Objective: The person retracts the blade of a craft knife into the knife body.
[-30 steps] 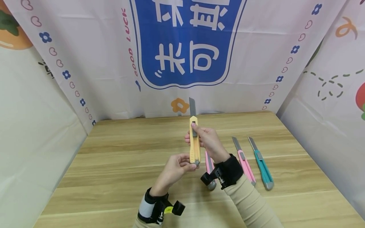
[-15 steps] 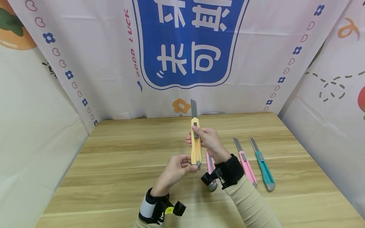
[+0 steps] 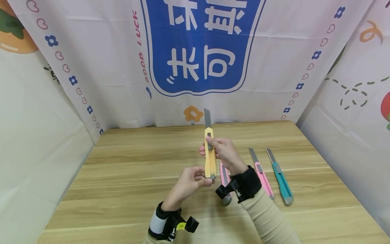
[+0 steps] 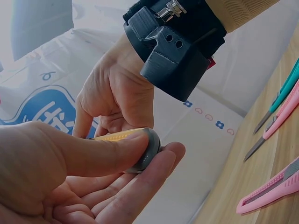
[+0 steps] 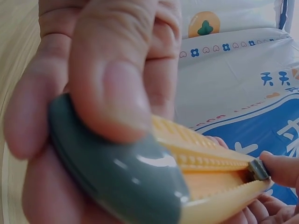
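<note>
A yellow utility knife [image 3: 210,164] is held up over the table, its grey blade [image 3: 208,118] extended and pointing away. My right hand [image 3: 226,154] grips its upper body, the thumb against the grey slider [image 5: 258,170]. At the lower end, my left hand [image 3: 189,180] pinches the grey end cap [image 4: 150,150] between thumb and fingers. The right wrist view shows that cap close up, with the left thumb pressed on it. Under my right wrist lies a pink utility knife [image 3: 224,176], partly covered by the wrist camera.
On the wooden table [image 3: 128,179], right of my right hand, lie another pink utility knife [image 3: 263,178] and a teal one [image 3: 282,183], both with blades out. My right sleeve [image 3: 268,217] passes close by the pink one. A printed cloth [image 3: 122,67] hangs behind the table.
Very little differs. The yellow utility knife and both hands sit slightly lower in the head view, which has shifted a little. Both hands keep the same hold.
</note>
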### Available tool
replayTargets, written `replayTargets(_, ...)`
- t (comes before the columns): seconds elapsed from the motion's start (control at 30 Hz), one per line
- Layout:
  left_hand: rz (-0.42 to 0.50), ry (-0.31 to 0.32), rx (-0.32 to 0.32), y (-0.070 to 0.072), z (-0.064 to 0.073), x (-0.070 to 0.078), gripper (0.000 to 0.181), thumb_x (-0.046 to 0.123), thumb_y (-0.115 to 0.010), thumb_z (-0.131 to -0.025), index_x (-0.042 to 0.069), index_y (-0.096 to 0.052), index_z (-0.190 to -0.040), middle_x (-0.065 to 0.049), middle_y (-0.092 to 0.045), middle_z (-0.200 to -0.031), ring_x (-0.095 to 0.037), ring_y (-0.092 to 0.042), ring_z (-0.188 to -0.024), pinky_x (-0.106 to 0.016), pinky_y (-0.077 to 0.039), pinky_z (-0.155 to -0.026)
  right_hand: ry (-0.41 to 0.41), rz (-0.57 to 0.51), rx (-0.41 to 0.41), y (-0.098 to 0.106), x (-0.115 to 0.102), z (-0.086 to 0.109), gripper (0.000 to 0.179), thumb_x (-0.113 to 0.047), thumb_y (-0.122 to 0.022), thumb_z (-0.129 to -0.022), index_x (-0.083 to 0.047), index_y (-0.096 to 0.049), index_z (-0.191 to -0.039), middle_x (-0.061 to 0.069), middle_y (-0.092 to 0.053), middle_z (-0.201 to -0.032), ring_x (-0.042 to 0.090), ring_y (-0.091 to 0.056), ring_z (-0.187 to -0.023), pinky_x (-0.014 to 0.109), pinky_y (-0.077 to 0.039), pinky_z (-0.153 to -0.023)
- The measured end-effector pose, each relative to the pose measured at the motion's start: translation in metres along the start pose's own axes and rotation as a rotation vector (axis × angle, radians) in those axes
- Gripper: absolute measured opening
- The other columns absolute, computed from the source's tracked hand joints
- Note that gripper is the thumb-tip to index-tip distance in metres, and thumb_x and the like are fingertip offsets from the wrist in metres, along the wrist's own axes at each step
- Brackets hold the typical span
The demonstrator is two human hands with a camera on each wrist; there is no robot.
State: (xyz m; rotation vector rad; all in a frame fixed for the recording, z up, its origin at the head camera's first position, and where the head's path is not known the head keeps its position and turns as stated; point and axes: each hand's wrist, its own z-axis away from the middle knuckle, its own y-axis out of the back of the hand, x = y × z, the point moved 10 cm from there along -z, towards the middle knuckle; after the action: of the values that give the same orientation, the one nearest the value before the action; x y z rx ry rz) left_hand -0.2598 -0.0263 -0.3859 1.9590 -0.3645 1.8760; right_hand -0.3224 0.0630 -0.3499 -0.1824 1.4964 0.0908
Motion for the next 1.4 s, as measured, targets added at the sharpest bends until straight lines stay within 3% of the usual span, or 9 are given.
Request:
replayTargets(0.23, 0.021, 0.020, 0.010, 0.000, -0.001, -0.003, 0.032, -0.008, -0.062, -0.083, -0.016, -0.056, -0.113, -0.034, -0.066, -0.100, -0.034, -0.068, -0.088, -0.030, -0.062, -0.077, -0.008, -0.052, -0.026, -0.002, 0.003, 0.000, 0.038, -0.019, -0.052, -0.096, 0.017, -0.058, -0.111, -0.001, -0.072, -0.074, 0.015, -0.070, -0.073, 0.028, -0.063, -0.071)
replayTargets(0.5, 0.012, 0.015, 0.020, -0.002, -0.002, -0.002, 0.033, -0.007, -0.063, -0.083, -0.016, -0.056, -0.114, -0.033, -0.066, -0.100, -0.032, -0.068, -0.087, -0.030, -0.062, -0.077, -0.004, -0.087, -0.018, 0.002, 0.008, 0.003, 0.042, -0.023, -0.051, -0.097, 0.016, -0.058, -0.111, 0.000, -0.072, -0.077, 0.015, -0.070, -0.077, 0.033, -0.061, -0.080)
replayTargets(0.67, 0.004, 0.014, 0.026, -0.002, -0.003, -0.003, 0.032, -0.007, -0.062, -0.084, -0.016, -0.056, -0.114, -0.033, -0.066, -0.101, -0.033, -0.068, -0.088, -0.031, -0.062, -0.078, -0.001, -0.060, -0.009, 0.003, 0.010, 0.005, 0.053, -0.034, -0.051, -0.096, 0.017, -0.057, -0.111, -0.001, -0.072, -0.075, 0.017, -0.071, -0.077, 0.039, -0.060, -0.082)
replayTargets(0.9, -0.038, 0.019, 0.027, 0.000, -0.006, -0.005, 0.033, -0.008, -0.062, -0.083, -0.017, -0.055, -0.114, -0.033, -0.065, -0.102, -0.032, -0.068, -0.089, -0.031, -0.062, -0.077, 0.050, -0.117, 0.027, 0.000, 0.008, 0.003, 0.049, -0.031, -0.057, -0.093, 0.018, -0.060, -0.100, 0.003, -0.072, -0.070, 0.018, -0.070, -0.069, 0.028, -0.064, -0.067)
replayTargets(1.2, -0.045, 0.066, 0.006, 0.001, -0.005, -0.008, 0.030, -0.007, -0.064, -0.081, -0.016, -0.056, -0.109, -0.032, -0.067, -0.098, -0.032, -0.068, -0.087, -0.032, -0.063, -0.077, 0.054, -0.137, 0.049, 0.002, 0.014, 0.001, 0.045, -0.026, -0.058, -0.093, 0.019, -0.060, -0.102, 0.005, -0.072, -0.072, 0.017, -0.070, -0.068, 0.024, -0.063, -0.063)
replayTargets(1.4, -0.015, 0.090, -0.058, -0.009, -0.003, -0.015, 0.030, -0.009, -0.064, -0.080, -0.017, -0.056, -0.108, -0.033, -0.066, -0.097, -0.035, -0.068, -0.087, -0.032, -0.063, -0.077, 0.037, -0.144, 0.060, 0.008, 0.025, 0.009, 0.045, -0.024, -0.057, -0.093, 0.020, -0.060, -0.101, 0.004, -0.072, -0.071, 0.017, -0.070, -0.069, 0.024, -0.063, -0.064)
